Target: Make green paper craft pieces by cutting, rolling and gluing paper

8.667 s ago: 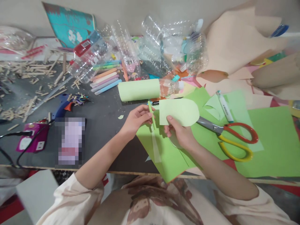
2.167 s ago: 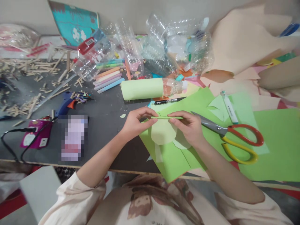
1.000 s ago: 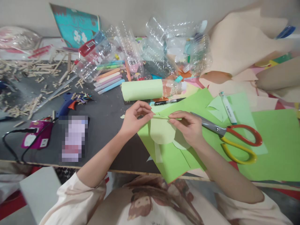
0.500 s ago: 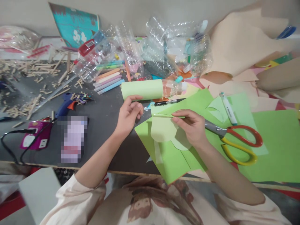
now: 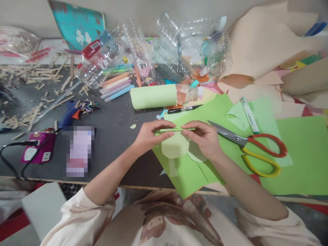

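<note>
My left hand (image 5: 151, 136) and my right hand (image 5: 202, 136) pinch the two ends of a thin green paper strip (image 5: 177, 130), seen almost edge-on, between thumbs and fingers. Just beneath it is a pale green rounded paper cutout (image 5: 175, 147), with a second pale green cutout (image 5: 197, 156) partly under my right hand. Both lie over bright green paper sheets (image 5: 186, 186). Beyond my hands, a plastic bottle (image 5: 188, 94) wrapped in pale green paper (image 5: 153, 96) lies on its side, and a black pen (image 5: 184, 109) rests in front of it.
Large scissors (image 5: 238, 139) with red and yellow handles lie right of my right hand, near a white marker (image 5: 249, 116). Clear bottles (image 5: 169, 51) crowd the back. Leftward are a phone (image 5: 80, 150), a blue glue gun (image 5: 69, 114), a purple power block (image 5: 38, 148) and wood sticks (image 5: 33, 112).
My left hand has come right and slightly down from near the wrapped bottle and now grips the strip's left end. A small pale green scrap shows on the table where that hand was.
</note>
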Motion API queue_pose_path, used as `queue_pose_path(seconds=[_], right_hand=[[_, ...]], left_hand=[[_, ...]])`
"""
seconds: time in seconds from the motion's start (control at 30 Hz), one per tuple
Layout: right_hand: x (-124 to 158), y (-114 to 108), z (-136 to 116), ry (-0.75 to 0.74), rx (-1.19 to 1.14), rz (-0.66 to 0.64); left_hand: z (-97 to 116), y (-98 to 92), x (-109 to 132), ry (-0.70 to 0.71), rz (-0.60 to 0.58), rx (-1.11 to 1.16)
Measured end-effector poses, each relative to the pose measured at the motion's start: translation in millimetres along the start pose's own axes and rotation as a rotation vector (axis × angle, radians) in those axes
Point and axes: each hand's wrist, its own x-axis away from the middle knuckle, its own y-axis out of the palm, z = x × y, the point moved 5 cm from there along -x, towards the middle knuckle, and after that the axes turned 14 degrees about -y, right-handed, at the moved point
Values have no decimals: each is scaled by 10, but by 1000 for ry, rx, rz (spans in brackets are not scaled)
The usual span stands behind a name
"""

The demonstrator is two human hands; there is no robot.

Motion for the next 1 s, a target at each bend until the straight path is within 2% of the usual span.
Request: queue_pose_path(seconds=[0.2, 0.43, 0.67, 1.0], right_hand=[[-16, -9, 30, 79, -60, 12], [-35, 0, 34, 53, -41, 46], [-35, -15, 41, 23, -4, 12], [-49, -38, 29, -4, -23, 0]], left_hand=[[8, -32, 22, 34, 119, -38], [21, -23, 9, -18, 105, -46], [18, -29, -13, -60, 77, -35], [20, -28, 0, -38, 97, 13]])
